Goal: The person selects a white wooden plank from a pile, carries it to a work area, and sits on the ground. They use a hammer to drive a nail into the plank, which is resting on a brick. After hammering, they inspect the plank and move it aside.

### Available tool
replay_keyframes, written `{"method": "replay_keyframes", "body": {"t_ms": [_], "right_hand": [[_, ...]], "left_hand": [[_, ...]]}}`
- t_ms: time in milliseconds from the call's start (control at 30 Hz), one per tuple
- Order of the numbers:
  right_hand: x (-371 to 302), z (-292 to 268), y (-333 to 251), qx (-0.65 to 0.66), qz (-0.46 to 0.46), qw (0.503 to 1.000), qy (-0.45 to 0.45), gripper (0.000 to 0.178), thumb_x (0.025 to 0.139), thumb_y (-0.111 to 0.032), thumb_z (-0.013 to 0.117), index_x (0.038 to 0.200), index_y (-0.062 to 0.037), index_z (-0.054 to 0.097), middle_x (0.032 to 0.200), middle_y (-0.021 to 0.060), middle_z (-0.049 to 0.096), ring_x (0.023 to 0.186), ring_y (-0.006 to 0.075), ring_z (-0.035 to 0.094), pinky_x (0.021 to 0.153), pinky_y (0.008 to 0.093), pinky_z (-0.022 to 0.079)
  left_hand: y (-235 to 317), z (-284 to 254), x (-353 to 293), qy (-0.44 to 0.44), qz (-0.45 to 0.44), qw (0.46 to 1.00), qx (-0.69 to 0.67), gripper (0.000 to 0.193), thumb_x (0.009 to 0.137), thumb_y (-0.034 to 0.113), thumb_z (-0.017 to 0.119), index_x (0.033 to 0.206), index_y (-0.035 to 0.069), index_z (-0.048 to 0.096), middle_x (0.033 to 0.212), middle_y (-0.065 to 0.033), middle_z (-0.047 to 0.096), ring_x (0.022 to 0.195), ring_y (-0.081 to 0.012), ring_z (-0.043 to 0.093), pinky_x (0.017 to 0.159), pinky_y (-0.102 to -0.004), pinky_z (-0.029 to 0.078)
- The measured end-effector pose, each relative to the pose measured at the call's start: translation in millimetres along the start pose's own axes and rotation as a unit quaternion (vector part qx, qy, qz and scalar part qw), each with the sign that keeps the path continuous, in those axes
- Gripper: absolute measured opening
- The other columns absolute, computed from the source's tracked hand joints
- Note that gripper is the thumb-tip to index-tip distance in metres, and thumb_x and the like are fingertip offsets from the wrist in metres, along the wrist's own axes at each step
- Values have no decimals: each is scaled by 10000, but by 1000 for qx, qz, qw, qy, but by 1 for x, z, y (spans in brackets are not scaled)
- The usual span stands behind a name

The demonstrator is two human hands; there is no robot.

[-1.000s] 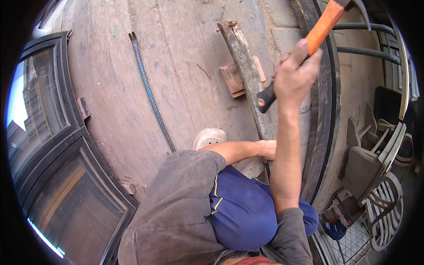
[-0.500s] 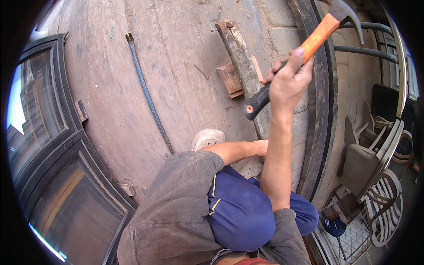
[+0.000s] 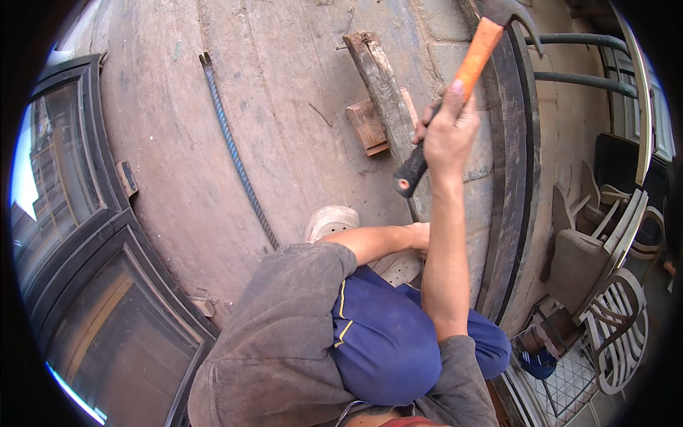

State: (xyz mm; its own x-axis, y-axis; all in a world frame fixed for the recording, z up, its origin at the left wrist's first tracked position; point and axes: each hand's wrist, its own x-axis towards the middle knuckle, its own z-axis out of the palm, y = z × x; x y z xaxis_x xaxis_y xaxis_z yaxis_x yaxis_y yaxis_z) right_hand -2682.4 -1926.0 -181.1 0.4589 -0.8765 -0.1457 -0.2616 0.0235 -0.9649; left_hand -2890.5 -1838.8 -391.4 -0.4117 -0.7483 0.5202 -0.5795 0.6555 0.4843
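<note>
My right hand (image 3: pixel 451 136) is wrapped round the dark grip of a claw hammer (image 3: pixel 479 54). The hammer is raised, its orange shaft slanting up to the right and its metal head at the top edge. Below it lies a weathered length of timber (image 3: pixel 383 82), with bent nails (image 3: pixel 344 47) sticking out at its far end. That timber rests across a small reddish-brown wood block (image 3: pixel 368 127). My left hand (image 3: pixel 421 236) is by the timber's near end; my right forearm hides its fingers, so its grip cannot be made out.
A blue ribbed pry bar (image 3: pixel 231 146) lies on the concrete floor to the left. A loose nail (image 3: pixel 320 114) is near the timber. Dark-framed glass panels (image 3: pixel 114 220) stand at the left. A long dark beam (image 3: pixel 514 164) runs along the right, with stacked chairs (image 3: pixel 580 260) beyond.
The hammer and my right hand have shifted a little left, and the hammer's shaft stands steeper. My left hand has stayed by the timber's near end.
</note>
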Motion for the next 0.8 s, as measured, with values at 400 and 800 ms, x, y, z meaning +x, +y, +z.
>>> {"method": "replay_keyframes", "body": {"t_ms": [400,800], "right_hand": [[-11,-27,-5,-25,112,992,-53,367,1042,-393,411,913,-54,472,572,3,462,401,78,459,339,262,400],[-21,-16,34,-503,-179,834,-141,252,982,-212,537,1148,-37,464,818,273,651,714,461,644,559,517,495]], "left_hand": [[-2,-27,15,-22,-94,909,-405,328,914,238,538,1160,30,596,1265,-144,575,1223,-273,497,1072,-394,349],[1,-66,40,-199,-12,971,-130,552,806,231,661,1313,54,532,1419,-132,491,1336,-317,407,1144,-427,275]]}}
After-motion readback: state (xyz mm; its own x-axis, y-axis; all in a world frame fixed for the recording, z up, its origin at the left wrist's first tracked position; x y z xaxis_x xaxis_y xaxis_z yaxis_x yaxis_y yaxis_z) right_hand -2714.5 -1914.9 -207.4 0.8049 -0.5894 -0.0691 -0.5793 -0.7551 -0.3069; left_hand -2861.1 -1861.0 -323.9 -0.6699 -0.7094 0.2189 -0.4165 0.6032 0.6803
